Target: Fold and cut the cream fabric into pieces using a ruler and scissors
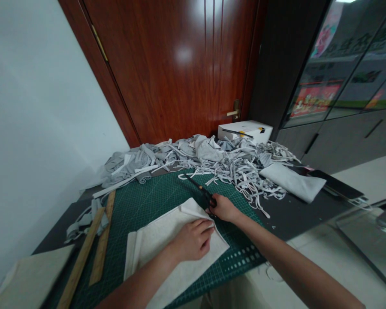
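Note:
Folded cream cloth [167, 234] lies on a green cutting mat [148, 197], one corner flap turned up at its far edge. My left hand [194, 240] rests on the cloth, its fingers bent together and gripping near the right-hand edge. Just beyond that edge, my right hand [224, 209] is closed round the handles of black scissors [197, 185]. The blades point away to the far left, over the mat and apart from the cloth. Part of the handles is hidden by the right hand.
Grey and white fabric strips [238, 165] are heaped along the back. A white box [260, 131] stands behind them, before a wooden door [170, 73]. Two wooden rulers [83, 257] lie at left, near another cream cloth [35, 274]. A rolled pale cloth [292, 182] lies right.

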Motion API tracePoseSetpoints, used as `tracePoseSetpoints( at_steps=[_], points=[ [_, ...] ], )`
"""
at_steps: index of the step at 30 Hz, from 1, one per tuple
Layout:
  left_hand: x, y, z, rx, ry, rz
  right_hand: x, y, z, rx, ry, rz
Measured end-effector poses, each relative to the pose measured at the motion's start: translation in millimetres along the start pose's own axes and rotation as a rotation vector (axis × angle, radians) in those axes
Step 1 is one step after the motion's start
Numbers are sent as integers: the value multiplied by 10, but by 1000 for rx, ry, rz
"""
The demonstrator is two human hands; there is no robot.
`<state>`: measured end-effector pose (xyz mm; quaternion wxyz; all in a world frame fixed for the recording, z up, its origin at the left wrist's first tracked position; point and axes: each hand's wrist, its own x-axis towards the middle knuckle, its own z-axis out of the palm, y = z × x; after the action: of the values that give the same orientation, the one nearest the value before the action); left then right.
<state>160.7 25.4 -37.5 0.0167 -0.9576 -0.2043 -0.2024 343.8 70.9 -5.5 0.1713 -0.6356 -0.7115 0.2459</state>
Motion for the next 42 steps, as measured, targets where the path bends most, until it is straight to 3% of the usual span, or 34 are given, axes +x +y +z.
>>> tracePoseSetpoints(
  at_steps=[5,9,15,23,34,42],
  points=[
    [23,12,-28,1,-34,-27,-356,211,-65,48,-17,57],
    [34,16,-33,15,-36,-53,-492,136,12,35,-31,91],
    [24,12,-17,28,-33,-55,-515,-107,157,-26,-8,163],
    [24,15,-10,79,-3,-52,-515,-234,134,-50,-41,204],
    [-14,-1,22,84,-27,-51,-524,-58,104,0,-3,159],
    [7,-8,-57,17,-83,0,-620,68,105,8,29,134]
  ],
)
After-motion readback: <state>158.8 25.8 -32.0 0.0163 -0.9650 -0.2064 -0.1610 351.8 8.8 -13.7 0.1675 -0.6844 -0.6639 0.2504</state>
